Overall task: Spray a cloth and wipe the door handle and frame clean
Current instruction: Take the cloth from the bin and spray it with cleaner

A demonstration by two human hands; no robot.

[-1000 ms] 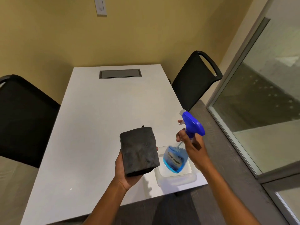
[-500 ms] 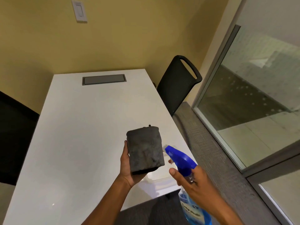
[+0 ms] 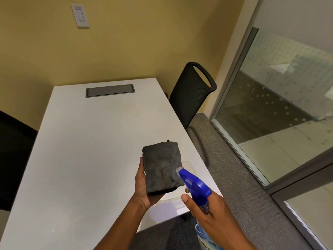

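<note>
A folded dark grey cloth (image 3: 162, 166) rests upright in my left hand (image 3: 144, 188), held over the near right corner of the white table (image 3: 93, 150). My right hand (image 3: 209, 212) grips a spray bottle (image 3: 195, 187) with a blue trigger head and blue liquid. Its nozzle points at the cloth's right edge, almost touching it. The bottle's body runs off the bottom of the view. No door handle is in sight.
A clear plastic tub (image 3: 180, 199) sits on the table corner under my hands. A black chair (image 3: 191, 94) stands at the table's right side, another (image 3: 14, 159) at the left. A glass wall with a metal frame (image 3: 232, 134) runs along the right, over grey carpet.
The spray bottle came up out of the tub, dropped low to the right, and now its nozzle has closed in on the cloth. The view has swung right.
</note>
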